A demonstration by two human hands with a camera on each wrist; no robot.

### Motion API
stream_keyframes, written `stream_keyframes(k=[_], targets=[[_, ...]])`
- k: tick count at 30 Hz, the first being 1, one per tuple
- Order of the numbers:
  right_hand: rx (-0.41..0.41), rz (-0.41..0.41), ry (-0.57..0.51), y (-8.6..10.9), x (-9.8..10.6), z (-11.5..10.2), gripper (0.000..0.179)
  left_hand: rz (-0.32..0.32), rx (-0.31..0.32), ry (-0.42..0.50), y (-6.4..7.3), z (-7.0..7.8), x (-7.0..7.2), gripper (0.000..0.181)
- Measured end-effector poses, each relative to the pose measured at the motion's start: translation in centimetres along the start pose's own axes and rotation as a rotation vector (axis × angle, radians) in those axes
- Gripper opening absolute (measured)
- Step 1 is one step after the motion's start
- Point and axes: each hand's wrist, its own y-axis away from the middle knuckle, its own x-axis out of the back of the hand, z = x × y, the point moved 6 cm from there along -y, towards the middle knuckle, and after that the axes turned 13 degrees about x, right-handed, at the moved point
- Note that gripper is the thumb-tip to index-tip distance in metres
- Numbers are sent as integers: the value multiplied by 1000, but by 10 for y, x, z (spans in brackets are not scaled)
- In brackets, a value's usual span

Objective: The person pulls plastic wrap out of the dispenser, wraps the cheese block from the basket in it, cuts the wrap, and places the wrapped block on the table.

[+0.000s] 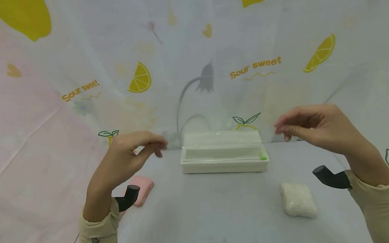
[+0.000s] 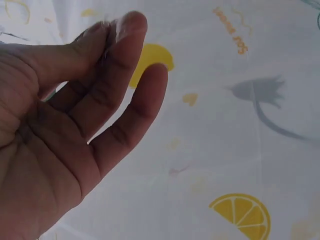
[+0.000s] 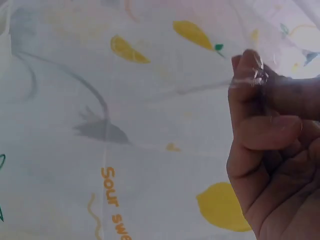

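Note:
Both hands are raised above the table, one to each side of a white lidded box. My left hand pinches clear plastic film between thumb and fingertips, the little finger standing apart. On the other side, my right hand pinches clear film too, and a thin see-through strand runs off from its fingertips. In the head view the film can hardly be made out. The box's lid stands up at the back, and a small green piece sits at its right end.
A pink rounded block lies on the white tabletop beside my left wrist. Nearer my right wrist is a whitish, speckled, squarish block with a shiny surface. A lemon-printed cloth hangs behind the box.

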Motion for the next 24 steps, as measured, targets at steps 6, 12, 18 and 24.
stream_keyframes(k=[6,12,18,24], targets=[[67,-383,-377,32,-41,-3,44,-242,-3,186,43,-8,-22,32],[-159,-560,-683,83,-94,7,23,-471,101,351,88,-25,-62,27],[-344,-592,-845,139,-138,20,8,-673,160,465,132,-45,-106,14],[-487,-604,-839,182,-168,39,8,-813,335,629,160,-70,-150,8]])
